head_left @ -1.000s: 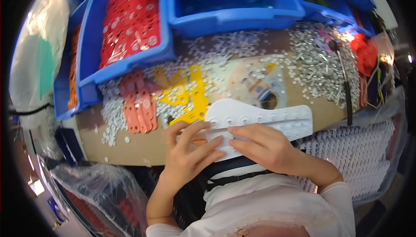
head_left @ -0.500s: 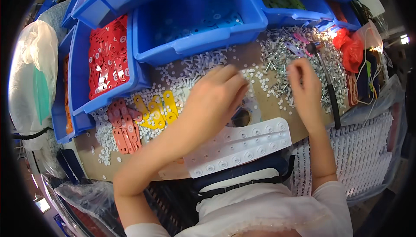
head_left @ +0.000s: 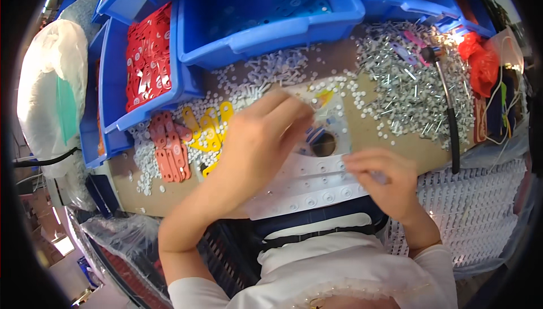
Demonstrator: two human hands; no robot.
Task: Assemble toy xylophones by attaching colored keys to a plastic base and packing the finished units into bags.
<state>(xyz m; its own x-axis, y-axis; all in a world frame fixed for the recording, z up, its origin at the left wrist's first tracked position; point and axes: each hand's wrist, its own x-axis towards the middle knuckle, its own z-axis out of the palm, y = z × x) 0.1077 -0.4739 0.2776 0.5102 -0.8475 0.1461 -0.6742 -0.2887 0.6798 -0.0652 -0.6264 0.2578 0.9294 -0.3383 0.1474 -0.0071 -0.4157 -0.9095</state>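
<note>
A white plastic strip tray with rows of round raised seats lies at the table's near edge. My right hand is over its right end, fingers bent and drawn together at the fingertips; anything between them is too small to make out. Farther left, my left hand hovers above the tray's far left side, its fingers closed and pointing down to the right. Whatever they hold is hidden. Just beyond the tray, a round dark hole shows beside my left fingertips.
Small white caps and a heap of metal screws cover the far tabletop. Yellow tags and coral tags lie at left. Blue bins line the back, one holding red tags. A black flexible stalk stands at right.
My right hand has come from the screw heap down and left to the tray. My left hand stays over the tray's left part. The whole view has shifted slightly.
</note>
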